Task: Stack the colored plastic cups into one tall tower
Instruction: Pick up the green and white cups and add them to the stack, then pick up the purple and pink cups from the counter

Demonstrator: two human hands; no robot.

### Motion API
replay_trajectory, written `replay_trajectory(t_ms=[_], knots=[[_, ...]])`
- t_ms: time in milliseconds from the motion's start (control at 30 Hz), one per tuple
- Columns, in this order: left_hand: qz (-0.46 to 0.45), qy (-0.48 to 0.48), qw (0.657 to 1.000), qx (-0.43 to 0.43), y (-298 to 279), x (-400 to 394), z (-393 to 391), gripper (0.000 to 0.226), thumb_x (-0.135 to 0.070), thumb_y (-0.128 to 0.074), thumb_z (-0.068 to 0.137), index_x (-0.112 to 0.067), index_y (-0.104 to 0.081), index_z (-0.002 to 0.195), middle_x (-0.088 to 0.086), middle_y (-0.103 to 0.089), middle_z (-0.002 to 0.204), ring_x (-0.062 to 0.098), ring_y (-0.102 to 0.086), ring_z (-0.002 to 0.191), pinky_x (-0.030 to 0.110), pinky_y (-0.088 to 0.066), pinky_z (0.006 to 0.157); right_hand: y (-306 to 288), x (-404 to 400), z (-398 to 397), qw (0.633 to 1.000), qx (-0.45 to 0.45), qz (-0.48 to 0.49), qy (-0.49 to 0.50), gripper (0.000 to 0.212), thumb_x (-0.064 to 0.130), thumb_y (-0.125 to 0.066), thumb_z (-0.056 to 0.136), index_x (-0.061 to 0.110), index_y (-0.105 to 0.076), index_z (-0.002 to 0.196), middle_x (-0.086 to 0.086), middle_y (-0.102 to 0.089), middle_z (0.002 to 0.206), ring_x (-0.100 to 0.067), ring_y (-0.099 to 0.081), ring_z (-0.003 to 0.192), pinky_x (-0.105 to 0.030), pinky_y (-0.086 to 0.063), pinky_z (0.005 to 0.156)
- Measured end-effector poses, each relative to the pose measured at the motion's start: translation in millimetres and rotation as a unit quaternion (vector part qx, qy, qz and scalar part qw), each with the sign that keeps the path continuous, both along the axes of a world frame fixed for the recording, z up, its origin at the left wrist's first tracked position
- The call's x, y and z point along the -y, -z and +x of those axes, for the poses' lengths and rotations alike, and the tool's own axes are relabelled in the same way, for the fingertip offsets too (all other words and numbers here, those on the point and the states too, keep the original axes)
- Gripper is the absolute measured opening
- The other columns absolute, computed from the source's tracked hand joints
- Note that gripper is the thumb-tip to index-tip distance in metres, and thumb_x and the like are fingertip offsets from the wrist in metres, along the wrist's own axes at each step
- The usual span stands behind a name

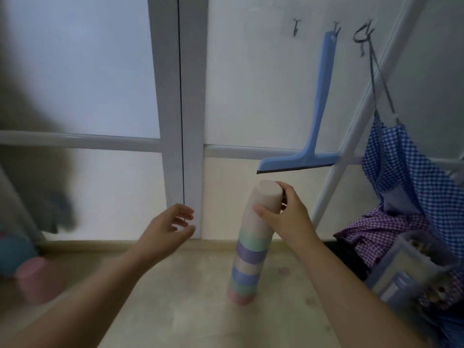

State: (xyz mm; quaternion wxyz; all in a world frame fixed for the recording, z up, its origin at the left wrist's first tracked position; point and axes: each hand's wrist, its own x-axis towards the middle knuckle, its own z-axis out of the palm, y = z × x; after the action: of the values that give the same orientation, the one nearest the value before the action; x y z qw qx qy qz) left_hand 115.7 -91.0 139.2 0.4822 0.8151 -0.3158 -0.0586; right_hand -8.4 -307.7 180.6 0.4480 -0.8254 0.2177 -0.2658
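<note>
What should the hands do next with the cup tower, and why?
Probably steady it: the right hand grips the top beige cup, and the tower leans. The open left hand could then fetch the pink cup lying apart at the left.

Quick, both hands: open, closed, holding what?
Left hand: open, empty, beside the tower.
Right hand: closed on the top cup.

Blurred pink plastic cup (34,275) at left; teal round object (12,249) cut by frame edge; clear plastic box (411,270) contents unreadable.
</note>
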Motion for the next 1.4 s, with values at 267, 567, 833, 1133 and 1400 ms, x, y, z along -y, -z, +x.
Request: replay_trajectory(t_ms=[267, 567, 833, 1133, 1400], knots=[[0.058, -0.069, 0.992, 0.091, -2.3, -38.0, -8.5, 0.028, -0.022, -0.063, 0.078, -0.022, -0.054, 0.104, -0.005, -0.059, 0.103, 0.014, -0.057, 0.093, 0.029, -0.043, 0.078, -29.9, -51.4, 3.9, 0.974, 0.081, -0.202, -0.059, 0.060, 0.031, -0.070, 0.074, 0.028, -0.040, 0.126, 0.016, -0.042, 0.116, -0.007, -0.039, 0.116, -0.023, -0.029, 0.097], [0.119, -0.284, 0.949, 0.063, 16.8, -208.5, -38.0, 0.058, -0.048, -0.042, 0.056, -0.012, -0.058, 0.097, 0.003, -0.060, 0.091, 0.022, -0.058, 0.086, 0.027, -0.042, 0.076, 53.1, -180.8, 98.5, 0.922, -0.074, -0.209, -0.318, 0.067, 0.026, -0.071, 0.071, 0.017, -0.040, 0.130, -0.005, -0.051, 0.127, -0.022, -0.042, 0.120, -0.030, -0.032, 0.101], [0.172, -0.422, 0.890, 0.004, 57.6, -340.5, -82.8, 0.054, -0.049, -0.044, 0.058, -0.013, -0.058, 0.095, 0.000, -0.056, 0.087, 0.020, -0.055, 0.081, 0.028, -0.039, 0.069, 98.5, -306.9, 140.1, 0.861, -0.112, -0.241, -0.433, 0.068, 0.029, -0.070, 0.069, 0.016, -0.041, 0.130, -0.009, -0.051, 0.132, -0.026, -0.043, 0.122, -0.038, -0.036, 0.105], [0.178, -0.394, 0.901, -0.012, 86.4, -376.1, -33.2, 0.048, -0.044, -0.052, 0.067, -0.016, -0.055, 0.106, 0.001, -0.058, 0.102, 0.018, -0.055, 0.094, 0.025, -0.042, 0.075, 134.5, -360.5, 218.7, 0.843, -0.178, -0.271, -0.429, 0.076, 0.040, -0.076, 0.058, 0.023, -0.045, 0.126, -0.002, -0.056, 0.125, -0.023, -0.052, 0.113, -0.034, -0.044, 0.087], [0.148, -0.365, 0.919, -0.030, 123.3, -382.9, 12.5, 0.036, -0.032, -0.060, 0.078, -0.023, -0.052, 0.112, -0.007, -0.054, 0.108, 0.006, -0.050, 0.097, 0.005, -0.034, 0.069, 177.2, -396.0, 293.4, 0.815, -0.257, -0.325, -0.404, 0.063, 0.029, -0.067, 0.072, 0.003, -0.040, 0.123, -0.019, -0.045, 0.128, -0.034, -0.041, 0.120, -0.035, -0.033, 0.098]])
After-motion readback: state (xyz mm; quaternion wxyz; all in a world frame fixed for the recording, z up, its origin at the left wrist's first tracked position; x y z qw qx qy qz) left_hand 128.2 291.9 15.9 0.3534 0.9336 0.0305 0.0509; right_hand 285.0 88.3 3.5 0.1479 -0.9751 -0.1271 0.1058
